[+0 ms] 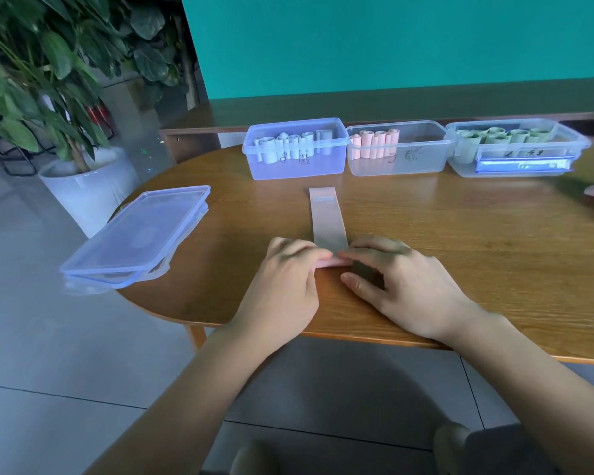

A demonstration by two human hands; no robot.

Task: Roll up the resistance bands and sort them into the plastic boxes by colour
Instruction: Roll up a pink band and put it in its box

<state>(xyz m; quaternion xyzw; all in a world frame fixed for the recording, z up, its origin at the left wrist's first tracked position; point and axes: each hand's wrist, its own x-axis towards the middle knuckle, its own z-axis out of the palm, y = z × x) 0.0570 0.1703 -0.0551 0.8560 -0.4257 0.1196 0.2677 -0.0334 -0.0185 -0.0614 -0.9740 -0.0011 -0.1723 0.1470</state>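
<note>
A person sits at a round wooden table, seen from above through a head-worn camera. A pink resistance band lies flat on the table, stretching straight away from the person toward the boxes. Its near end is curled into a small roll, and both hands meet there: the left hand and the right hand each pinch the roll with curled fingertips, one at each side. Along the far edge of the table stand three clear plastic boxes in a row, touching one another: the left box holds pale blue rolled bands, the middle box holds pink rolled bands, and the right box holds green rolled bands. A stack of clear lids rests at the table's left edge. A potted plant stands on the floor at left.
</note>
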